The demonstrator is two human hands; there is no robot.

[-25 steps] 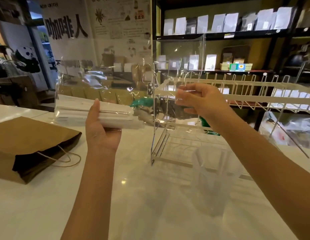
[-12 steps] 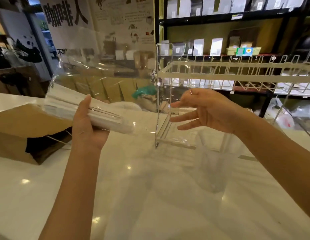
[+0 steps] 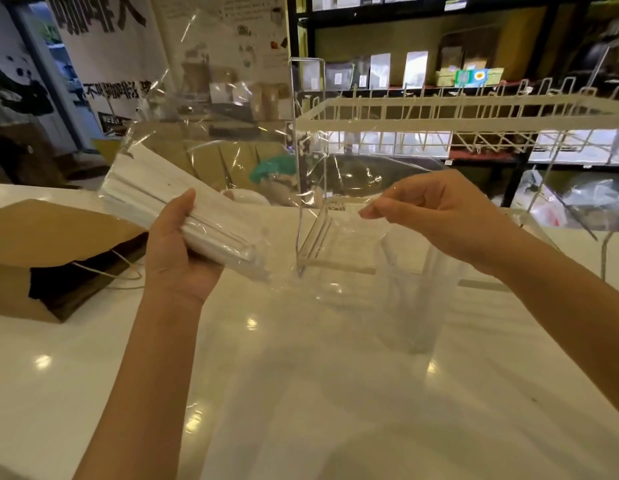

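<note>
My left hand [image 3: 178, 258] grips a bundle of white paper-wrapped straws [image 3: 162, 199] inside a clear plastic bag [image 3: 231, 140], held tilted above the white counter [image 3: 301, 393]. The bag's loose film billows up and stretches right toward my right hand [image 3: 436, 216]. There the thumb and forefinger pinch the film's edge, while the other fingers are loosely curled.
A brown paper bag [image 3: 41, 244] with string handles lies on its side at the left. A white wire rack [image 3: 439, 116] stands behind my hands. A clear plastic cup [image 3: 412, 292] stands on the counter below my right wrist. Shelves of packets line the back wall.
My right hand let go of the bag, opened, dropped lower and now pinches the film again. My left hand has tilted the straw bundle, its far end higher.
</note>
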